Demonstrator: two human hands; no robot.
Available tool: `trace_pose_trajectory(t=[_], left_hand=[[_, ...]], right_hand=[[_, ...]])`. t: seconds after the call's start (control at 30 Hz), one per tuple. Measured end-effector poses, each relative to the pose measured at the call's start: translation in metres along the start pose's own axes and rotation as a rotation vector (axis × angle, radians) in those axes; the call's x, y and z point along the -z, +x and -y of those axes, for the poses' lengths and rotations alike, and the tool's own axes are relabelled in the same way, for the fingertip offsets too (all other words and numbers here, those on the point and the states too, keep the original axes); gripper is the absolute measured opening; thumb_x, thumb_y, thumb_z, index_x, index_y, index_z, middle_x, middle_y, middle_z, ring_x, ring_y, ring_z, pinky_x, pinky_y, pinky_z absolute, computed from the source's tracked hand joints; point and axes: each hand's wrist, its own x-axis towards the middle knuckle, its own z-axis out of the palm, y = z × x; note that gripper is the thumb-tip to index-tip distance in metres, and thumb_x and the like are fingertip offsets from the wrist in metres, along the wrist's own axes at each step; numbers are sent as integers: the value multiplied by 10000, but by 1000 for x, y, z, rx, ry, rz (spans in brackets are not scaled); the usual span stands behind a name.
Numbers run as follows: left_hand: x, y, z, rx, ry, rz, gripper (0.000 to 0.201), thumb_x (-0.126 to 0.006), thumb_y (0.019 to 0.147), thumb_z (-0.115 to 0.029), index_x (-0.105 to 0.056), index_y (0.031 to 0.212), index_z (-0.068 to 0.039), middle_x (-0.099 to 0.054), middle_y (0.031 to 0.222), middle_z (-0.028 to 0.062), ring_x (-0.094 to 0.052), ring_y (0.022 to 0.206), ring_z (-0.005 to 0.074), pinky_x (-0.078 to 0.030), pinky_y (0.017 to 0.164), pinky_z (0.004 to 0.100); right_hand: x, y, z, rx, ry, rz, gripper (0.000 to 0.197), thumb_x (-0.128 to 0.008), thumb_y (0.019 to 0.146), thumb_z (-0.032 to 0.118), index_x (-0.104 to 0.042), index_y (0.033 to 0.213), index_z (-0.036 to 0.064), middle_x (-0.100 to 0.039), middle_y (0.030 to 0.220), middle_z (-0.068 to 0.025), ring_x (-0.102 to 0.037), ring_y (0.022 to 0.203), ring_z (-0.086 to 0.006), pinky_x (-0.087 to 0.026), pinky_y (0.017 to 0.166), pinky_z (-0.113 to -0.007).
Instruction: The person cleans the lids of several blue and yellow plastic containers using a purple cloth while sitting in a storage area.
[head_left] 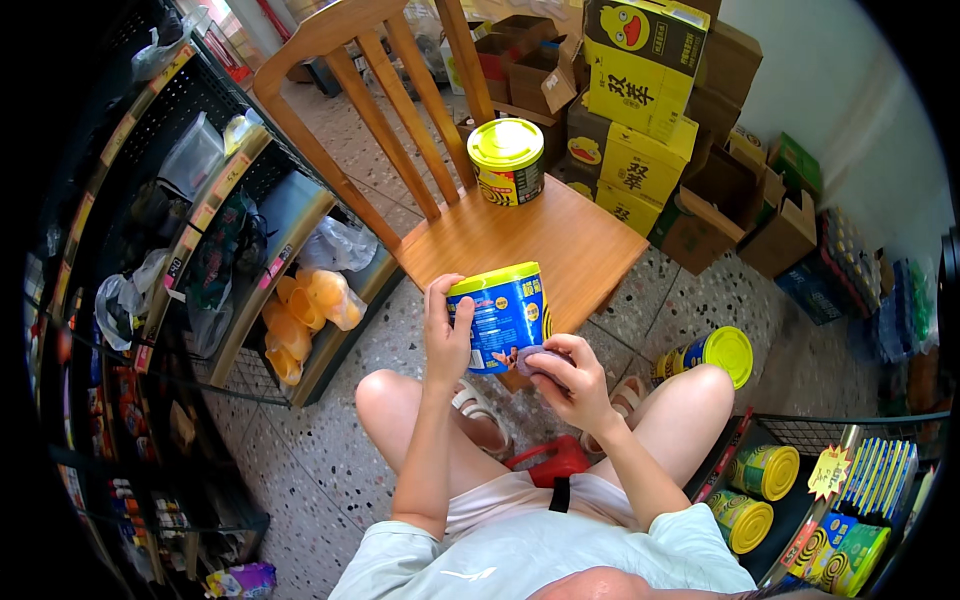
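In front of me, at the chair's near edge, is a blue tub point(505, 315) with a yellow-green lid. My left hand point(446, 328) is closed round its left side and holds it, slightly tilted. A small greyish-purple cloth point(532, 361) is pinched in my right hand point(574, 382) and pressed against the tub's lower right side. Farther back, a black and yellow tub point(508, 165) with the same kind of lid stands on the seat of the wooden chair point(560, 235). Another blue and yellow tub point(715, 357) lies on the floor beyond my right knee.
Shelves point(195, 240) line the left side, with orange plastic pieces point(288, 325) and bags on them. Yellow and black cartons point(635, 150) and open cardboard boxes point(705, 222) are stacked behind the chair. More tubs point(765, 472) fill a low shelf at the right. Something red point(553, 460) is between my legs.
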Motion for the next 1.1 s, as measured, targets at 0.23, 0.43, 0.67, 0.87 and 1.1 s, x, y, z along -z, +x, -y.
trace_pose_trajectory(t=[0.23,0.43,0.67,0.87,1.1], left_hand=[[-3,-3,22,81,-115,-51,264,-576,975,-185,-551,1197,-44,-566,1196,107,-545,1111,205,-429,969,327],[-21,-9,25,15,-375,-3,292,-569,976,-183,-528,1235,-55,-513,1355,156,-490,1269,240,-366,1089,354],[-21,-2,20,-102,-177,4,290,-564,970,-191,-565,1219,-44,-518,1337,154,-481,1305,298,-359,1103,384],[-24,-4,-7,-87,5,-9,350,-639,940,-262,-575,1206,-45,-527,1281,175,-521,1220,327,-404,1049,401],[-24,-4,-4,-107,31,-54,448,-719,893,-356,-573,1183,-49,-526,1258,183,-530,1182,329,-420,1021,411]], right_hand=[[-8,-6,-12,112,-57,-24,282,-765,738,3,-732,995,114,-599,1042,-109,-629,839,-275,-528,710,-362],[5,-14,-16,200,-111,3,313,-771,720,8,-737,1011,118,-589,1016,-94,-612,795,-265,-511,682,-357],[15,-8,-8,185,-136,59,325,-763,710,2,-735,1012,120,-595,1010,-98,-618,786,-261,-512,678,-349],[14,2,4,148,-89,98,327,-746,701,0,-731,1007,115,-607,941,-92,-625,766,-263,-516,647,-353],[14,29,7,100,-50,142,303,-738,690,4,-731,972,115,-612,874,-89,-641,765,-268,-526,627,-354]])
